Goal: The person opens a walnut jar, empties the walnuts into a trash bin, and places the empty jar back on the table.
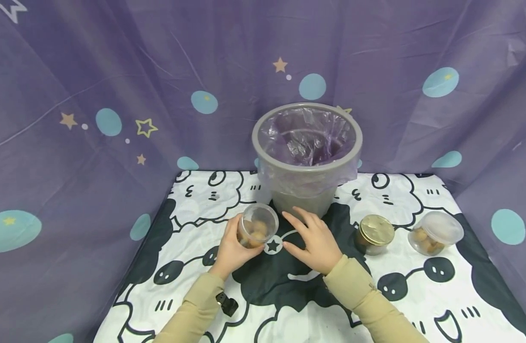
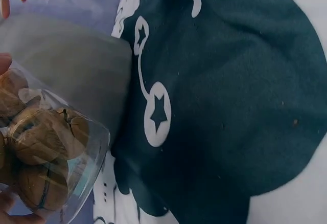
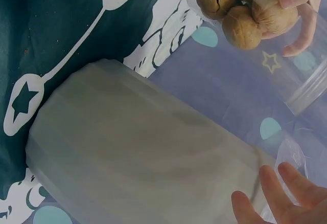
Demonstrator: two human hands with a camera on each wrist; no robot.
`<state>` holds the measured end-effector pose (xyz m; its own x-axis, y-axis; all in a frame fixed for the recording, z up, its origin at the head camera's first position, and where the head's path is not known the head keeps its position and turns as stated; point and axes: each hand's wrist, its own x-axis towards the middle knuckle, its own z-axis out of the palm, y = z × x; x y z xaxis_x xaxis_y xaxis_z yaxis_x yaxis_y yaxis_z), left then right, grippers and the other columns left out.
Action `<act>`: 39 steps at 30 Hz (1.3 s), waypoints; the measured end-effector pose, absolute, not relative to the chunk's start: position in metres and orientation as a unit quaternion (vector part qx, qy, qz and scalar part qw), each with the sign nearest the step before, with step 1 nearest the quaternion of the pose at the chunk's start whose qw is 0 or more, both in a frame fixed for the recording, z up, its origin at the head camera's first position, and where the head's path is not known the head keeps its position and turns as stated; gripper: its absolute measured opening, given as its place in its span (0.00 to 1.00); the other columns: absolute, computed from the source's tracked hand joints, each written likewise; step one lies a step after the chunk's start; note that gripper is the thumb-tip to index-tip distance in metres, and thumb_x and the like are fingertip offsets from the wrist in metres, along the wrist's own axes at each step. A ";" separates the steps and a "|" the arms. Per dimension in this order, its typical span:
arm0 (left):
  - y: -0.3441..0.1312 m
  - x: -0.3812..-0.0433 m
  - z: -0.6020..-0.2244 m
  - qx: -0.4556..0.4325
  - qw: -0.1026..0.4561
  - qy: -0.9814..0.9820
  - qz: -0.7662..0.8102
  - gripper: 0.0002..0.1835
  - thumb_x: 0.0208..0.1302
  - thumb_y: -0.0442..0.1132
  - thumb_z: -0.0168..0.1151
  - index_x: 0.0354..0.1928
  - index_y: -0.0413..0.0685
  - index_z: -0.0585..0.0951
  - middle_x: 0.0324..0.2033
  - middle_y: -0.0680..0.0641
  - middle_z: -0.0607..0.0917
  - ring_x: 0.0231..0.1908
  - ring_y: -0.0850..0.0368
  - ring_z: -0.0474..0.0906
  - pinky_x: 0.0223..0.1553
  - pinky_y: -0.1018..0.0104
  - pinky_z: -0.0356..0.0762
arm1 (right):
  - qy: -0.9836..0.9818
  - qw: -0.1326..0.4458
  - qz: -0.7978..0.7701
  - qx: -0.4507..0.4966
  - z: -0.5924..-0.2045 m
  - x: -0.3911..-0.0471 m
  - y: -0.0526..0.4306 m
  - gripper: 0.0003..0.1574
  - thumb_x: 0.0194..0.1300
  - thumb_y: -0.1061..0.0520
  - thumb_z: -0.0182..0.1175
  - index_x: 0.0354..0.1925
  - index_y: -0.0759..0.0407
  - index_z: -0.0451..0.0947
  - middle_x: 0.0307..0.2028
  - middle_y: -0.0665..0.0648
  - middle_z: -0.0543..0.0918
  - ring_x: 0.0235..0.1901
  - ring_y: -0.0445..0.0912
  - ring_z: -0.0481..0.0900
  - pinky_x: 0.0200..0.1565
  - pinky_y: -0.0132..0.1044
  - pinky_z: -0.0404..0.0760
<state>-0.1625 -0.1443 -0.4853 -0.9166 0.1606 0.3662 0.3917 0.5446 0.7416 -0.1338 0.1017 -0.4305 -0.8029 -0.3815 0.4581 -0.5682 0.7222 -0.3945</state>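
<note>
My left hand (image 1: pixel 233 250) grips a clear plastic jar (image 1: pixel 267 220) from its left side, thumb near the front. Several round brown pieces (image 3: pixel 242 27) with cracked, nut-like surfaces lie in its lower part. No lid shows on the jar's mouth. To its right, my right hand (image 1: pixel 315 240) holds nothing, its fingers spread and reaching forward in front of the bin. The grey bin (image 1: pixel 306 202), lined with a thin clear bag (image 1: pixel 308 143), stands just beyond both hands. In the left wrist view the jar (image 2: pixel 94 168) overlaps the bin's side.
Right of my right hand stands a jar with a gold lid (image 1: pixel 376 229). Farther right, another clear jar (image 1: pixel 426 240) with a whitish lid (image 1: pixel 445 227) holds brown pieces. A patterned black-and-white cloth (image 1: pixel 297 324) covers the table, and a purple curtain (image 1: pixel 228 47) hangs behind the bin.
</note>
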 end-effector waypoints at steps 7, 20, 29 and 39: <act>-0.135 -0.158 -0.476 -0.200 0.139 -0.886 -0.396 0.48 0.35 0.45 0.80 0.63 0.49 0.66 0.56 0.44 0.71 0.51 0.49 0.74 0.53 0.52 0.76 | -0.912 0.177 0.266 0.258 -0.428 -0.133 0.109 0.42 0.61 0.37 0.59 0.69 0.47 0.62 0.64 0.63 0.66 0.58 0.59 0.70 0.53 0.59 0.73; -0.119 -0.148 -0.471 -0.230 0.160 -0.917 -0.284 0.51 0.34 0.51 0.80 0.64 0.45 0.67 0.55 0.42 0.73 0.49 0.45 0.77 0.46 0.51 0.80 | -0.912 0.175 0.258 0.268 -0.421 -0.128 0.111 0.52 0.50 0.38 0.70 0.69 0.48 0.61 0.64 0.65 0.66 0.56 0.60 0.73 0.47 0.57 0.78; -0.110 -0.145 -0.470 -0.244 0.173 -0.925 -0.234 0.52 0.30 0.53 0.81 0.62 0.43 0.69 0.52 0.41 0.75 0.46 0.46 0.78 0.45 0.53 0.80 | -0.924 0.133 0.247 0.259 -0.425 -0.124 0.109 0.57 0.45 0.35 0.72 0.70 0.45 0.60 0.63 0.64 0.66 0.54 0.60 0.74 0.36 0.51 0.82; -0.102 -0.145 -0.474 -0.262 0.196 -0.927 -0.182 0.51 0.29 0.55 0.80 0.60 0.44 0.71 0.49 0.44 0.76 0.43 0.49 0.78 0.44 0.56 0.81 | -0.921 0.136 0.253 0.263 -0.428 -0.123 0.107 0.57 0.43 0.37 0.74 0.69 0.46 0.62 0.58 0.62 0.72 0.49 0.57 0.77 0.33 0.47 0.83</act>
<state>-0.1455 -0.1022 -0.4743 -0.7862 0.4140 0.4587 0.5569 0.7964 0.2357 -0.1229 0.1068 -0.4275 -0.8244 -0.4161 0.3838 -0.5537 0.7338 -0.3937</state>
